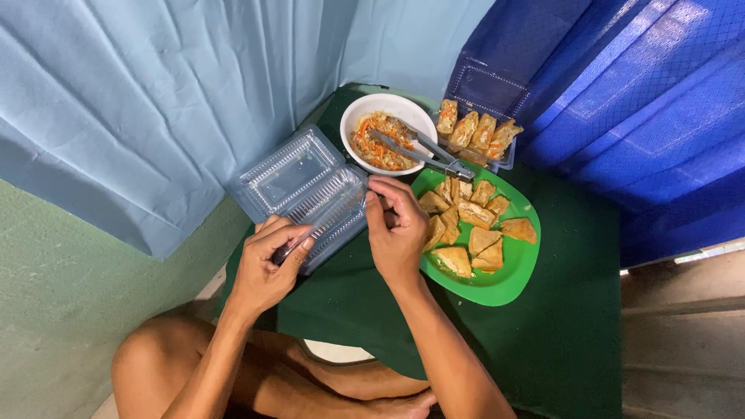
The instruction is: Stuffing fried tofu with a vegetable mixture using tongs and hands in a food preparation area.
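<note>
1. The clear plastic clamshell box sits open on the green cloth, between the person's knees and the white bowl of shredded salad, its lid lying flat toward the blue curtain.
2. The left hand is closed around the box's near corner, pinning it down.
3. The right hand pinches the box's right rim with curled fingers; whether it also holds something small cannot be told.
4. The box looks thin, light and springy, likely to flex or skid, so its stiffer rim and hinge are the sound places to hold.
5. Just beside it, the green plate carries fried tofu pieces, soft and probably greasy; metal tongs rest across the bowl.
</note>
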